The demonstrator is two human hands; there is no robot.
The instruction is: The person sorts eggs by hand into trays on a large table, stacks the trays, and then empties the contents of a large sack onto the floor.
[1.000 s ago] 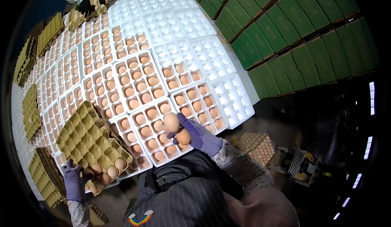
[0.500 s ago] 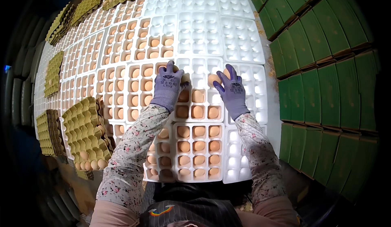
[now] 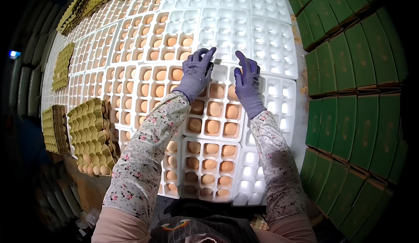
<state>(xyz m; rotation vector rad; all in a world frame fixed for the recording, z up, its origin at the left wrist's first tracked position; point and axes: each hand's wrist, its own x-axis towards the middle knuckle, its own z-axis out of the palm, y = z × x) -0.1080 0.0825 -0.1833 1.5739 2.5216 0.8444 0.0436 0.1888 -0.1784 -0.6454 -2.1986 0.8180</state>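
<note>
My left hand (image 3: 196,73), in a purple knit glove, hovers over the far left part of a white foam egg tray (image 3: 220,73), fingers stretched out and apart. My right hand (image 3: 248,83), gloved alike, is above the tray's right side, its fingers spread too. No egg shows in either hand. Brown eggs fill the near rows of this tray, among them one egg (image 3: 214,109) in the middle column. Between the hands a far pocket has no egg in it. My hands hide some of the pockets beneath them.
Other foam trays cover the table, those on the left holding eggs and the far ones (image 3: 224,27) bare. Pulp egg flats (image 3: 89,129) stand at the left, some with eggs. Green cartons (image 3: 342,127) line the right side. A nearer foam tray (image 3: 209,140) is full of eggs.
Eggs that were in both hands have left them, and more eggs now sit in the tray. Both hands have opened and moved a little farther away. The whole view has shifted slightly.
</note>
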